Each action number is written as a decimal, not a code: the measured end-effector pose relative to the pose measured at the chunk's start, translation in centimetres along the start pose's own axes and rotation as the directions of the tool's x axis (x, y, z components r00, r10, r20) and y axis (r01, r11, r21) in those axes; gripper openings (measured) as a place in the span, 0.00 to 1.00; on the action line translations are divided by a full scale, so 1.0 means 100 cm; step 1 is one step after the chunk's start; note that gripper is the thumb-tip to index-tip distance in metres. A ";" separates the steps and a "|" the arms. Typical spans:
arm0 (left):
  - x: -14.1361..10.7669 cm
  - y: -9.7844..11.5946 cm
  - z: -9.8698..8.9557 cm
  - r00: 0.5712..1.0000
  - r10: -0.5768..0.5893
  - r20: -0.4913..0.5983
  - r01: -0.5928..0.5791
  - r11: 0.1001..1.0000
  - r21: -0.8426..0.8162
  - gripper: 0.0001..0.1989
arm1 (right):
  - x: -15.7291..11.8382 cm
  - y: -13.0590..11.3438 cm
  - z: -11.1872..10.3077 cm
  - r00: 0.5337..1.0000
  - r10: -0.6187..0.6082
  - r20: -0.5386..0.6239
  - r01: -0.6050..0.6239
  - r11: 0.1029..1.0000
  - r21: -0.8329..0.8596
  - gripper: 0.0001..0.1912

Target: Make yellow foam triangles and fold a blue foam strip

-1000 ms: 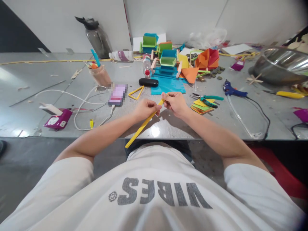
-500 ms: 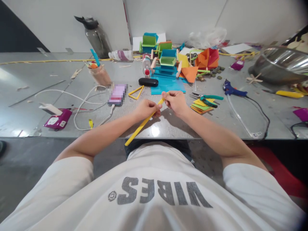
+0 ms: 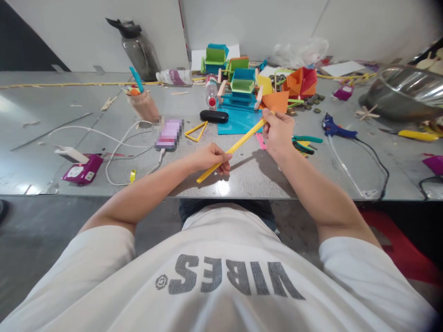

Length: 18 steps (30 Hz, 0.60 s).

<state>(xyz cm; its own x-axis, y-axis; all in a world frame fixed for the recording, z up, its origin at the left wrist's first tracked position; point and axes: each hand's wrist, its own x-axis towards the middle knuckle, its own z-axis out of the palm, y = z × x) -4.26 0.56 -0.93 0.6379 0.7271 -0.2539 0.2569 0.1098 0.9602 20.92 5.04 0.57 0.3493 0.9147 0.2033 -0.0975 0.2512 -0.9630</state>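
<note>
A narrow yellow paper strip (image 3: 245, 137) slants between my two hands, above the grey table. Its lower part is pinched between the thumb and fingers of my left hand (image 3: 213, 159). My right hand (image 3: 278, 131) grips the far upper end, higher and to the right. Beyond my left hand lies a yellow triangle frame (image 3: 196, 132) on the table. Under and beside my right hand are a pink piece (image 3: 261, 141) and teal-handled pliers (image 3: 306, 139), partly hidden by the hand. Just behind the strip is a blue sheet (image 3: 230, 124).
A phone (image 3: 169, 134) on a white cable lies left, near a purple power adapter (image 3: 82, 169). Colourful paper models (image 3: 242, 83) stand at the back. On the right are a blue glue gun (image 3: 337, 127), a yellow cutter (image 3: 417, 135) and a metal bowl (image 3: 384, 99).
My right hand has moved right and away from my left hand, drawing the strip up through the left fingers. The pink piece has come into view; the paper stack is now mostly covered.
</note>
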 end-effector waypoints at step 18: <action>0.006 -0.007 -0.007 0.999 0.030 -0.033 -0.034 0.993 -0.112 0.33 | -0.027 -0.007 0.015 0.915 0.182 0.361 -0.170 0.983 -0.066 0.20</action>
<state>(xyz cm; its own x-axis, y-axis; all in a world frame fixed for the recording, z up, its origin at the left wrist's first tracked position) -4.60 1.40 -1.68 0.6212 0.7519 -0.2208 0.1520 0.1608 0.9752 18.65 2.88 0.96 -0.0349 0.9966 0.0742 -0.0938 0.0707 -0.9931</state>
